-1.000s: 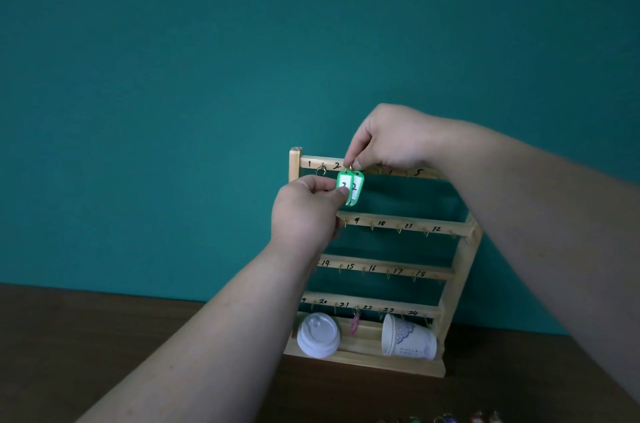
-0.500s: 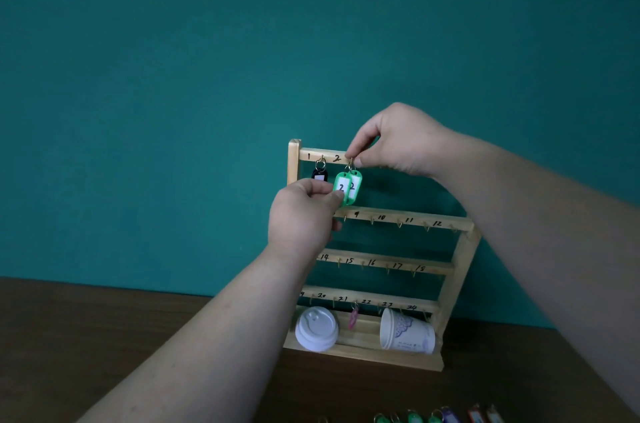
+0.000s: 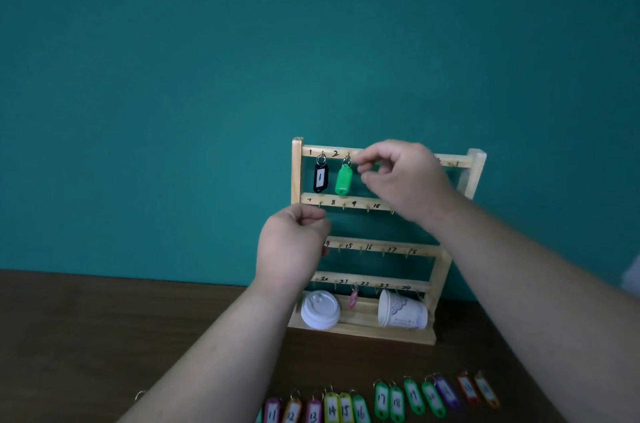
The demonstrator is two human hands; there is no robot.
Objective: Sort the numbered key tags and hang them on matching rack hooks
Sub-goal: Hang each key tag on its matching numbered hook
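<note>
In the head view the green tag (image 3: pixel 344 180) hangs from hook 2 (image 3: pixel 347 156) on the wooden rack (image 3: pixel 297 173), blank side out, just beside the black tag (image 3: pixel 320 177) marked 1. The right hand (image 3: pixel 405 180) hovers beside it, its fingers loosely parted and holding nothing. The left hand (image 3: pixel 291 246) is lower, its fingers curled with nothing showing in them. This hanging looks done. Next, a hand must drop to the row of tags (image 3: pixel 381 402) on the counter (image 3: pixel 104 336), read a number and pinch that tag's ring.

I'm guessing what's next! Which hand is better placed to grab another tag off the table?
Likely left: left hand is lower, nearer the tag row; right hand is up by the green tag.
</note>
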